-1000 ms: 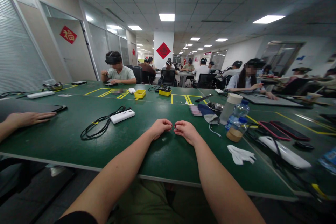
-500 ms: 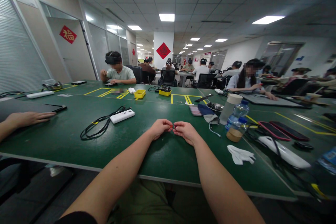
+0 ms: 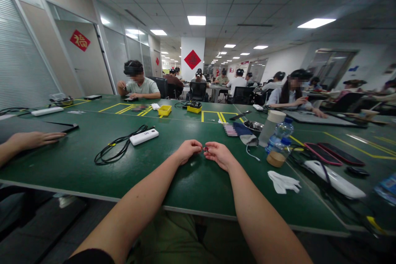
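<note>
Over the near part of the green table (image 3: pixel 130 181), my two hands meet with their fingertips almost touching. Between them shows a small dark red piece (image 3: pixel 205 149), too small to name. My right hand (image 3: pixel 220 156) pinches it at the fingertips. My left hand (image 3: pixel 188 151) is closed in a pinch right beside it; whatever its fingertips hold is hidden. A white power bank (image 3: pixel 144 137) with a coiled black cable (image 3: pixel 113 148) lies to the left of my hands.
Right of my hands are a white glove (image 3: pixel 284 182), plastic bottles (image 3: pixel 279 153), a frosted cup (image 3: pixel 271 128), a metal bowl (image 3: pixel 253 125) and phones (image 3: pixel 323 154). Yellow trays (image 3: pixel 164 110) stand farther back. Another person's hand (image 3: pixel 37 140) rests at the left; other people sit beyond.
The small piece between my fingertips looked orange-red and nearer my left fingers; now it shows darker red, nearer my right fingers. My arms have stayed in place.
</note>
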`<state>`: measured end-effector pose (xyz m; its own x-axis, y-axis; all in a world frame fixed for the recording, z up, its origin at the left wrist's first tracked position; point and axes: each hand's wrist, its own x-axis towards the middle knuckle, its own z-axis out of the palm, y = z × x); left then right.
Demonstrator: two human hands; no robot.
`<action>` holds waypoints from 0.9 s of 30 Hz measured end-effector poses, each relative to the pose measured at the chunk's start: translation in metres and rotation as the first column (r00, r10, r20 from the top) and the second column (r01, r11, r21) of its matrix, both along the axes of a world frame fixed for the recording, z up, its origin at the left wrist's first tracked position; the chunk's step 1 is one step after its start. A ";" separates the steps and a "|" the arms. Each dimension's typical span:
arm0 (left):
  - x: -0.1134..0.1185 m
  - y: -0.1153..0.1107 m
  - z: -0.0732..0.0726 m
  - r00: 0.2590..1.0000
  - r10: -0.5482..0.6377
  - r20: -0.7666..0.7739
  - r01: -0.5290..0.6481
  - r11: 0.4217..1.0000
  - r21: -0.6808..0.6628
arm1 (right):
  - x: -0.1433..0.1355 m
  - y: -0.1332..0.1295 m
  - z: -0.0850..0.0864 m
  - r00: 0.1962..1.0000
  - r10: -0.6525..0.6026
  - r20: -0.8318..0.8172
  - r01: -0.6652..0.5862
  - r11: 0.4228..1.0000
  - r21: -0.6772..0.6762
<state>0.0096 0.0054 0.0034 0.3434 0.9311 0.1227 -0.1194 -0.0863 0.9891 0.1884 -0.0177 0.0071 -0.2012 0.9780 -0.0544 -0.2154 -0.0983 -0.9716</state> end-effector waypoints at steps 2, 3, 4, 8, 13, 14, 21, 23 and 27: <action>0.000 0.000 0.000 1.000 -0.006 0.002 0.006 1.000 -0.005 | 0.000 0.000 0.001 1.000 0.000 -0.008 0.000 1.000 -0.005; 0.000 0.001 0.000 1.000 -0.014 0.004 0.014 1.000 -0.011 | 0.000 -0.001 0.001 1.000 0.000 -0.012 0.000 1.000 -0.006; 0.000 0.001 0.000 1.000 -0.020 0.007 0.021 1.000 -0.017 | 0.000 -0.001 0.001 1.000 -0.002 -0.016 0.002 1.000 -0.006; 0.000 0.000 -0.001 1.000 -0.025 0.010 0.025 1.000 -0.002 | 0.000 -0.001 0.003 1.000 -0.013 -0.022 0.013 1.000 -0.016; -0.001 0.000 -0.001 0.998 -0.059 0.033 0.059 0.998 -0.013 | 0.001 -0.001 0.003 0.999 -0.006 -0.036 0.006 1.000 -0.019; -0.001 0.000 -0.001 0.997 -0.066 0.042 0.067 0.998 -0.020 | 0.002 0.000 0.003 0.999 -0.008 -0.041 0.008 1.000 -0.015; 0.000 0.000 0.000 0.996 -0.070 0.051 0.071 0.997 -0.023 | 0.000 -0.001 0.002 0.999 0.002 -0.035 -0.003 0.999 -0.034; 0.000 -0.001 0.001 0.996 -0.072 0.057 0.074 0.997 -0.030 | 0.000 -0.001 0.002 1.000 0.011 -0.023 -0.012 0.999 -0.040; 0.000 -0.001 0.002 0.996 -0.081 0.047 0.083 0.996 -0.038 | 0.000 -0.001 0.001 1.000 0.011 -0.024 -0.012 0.999 -0.035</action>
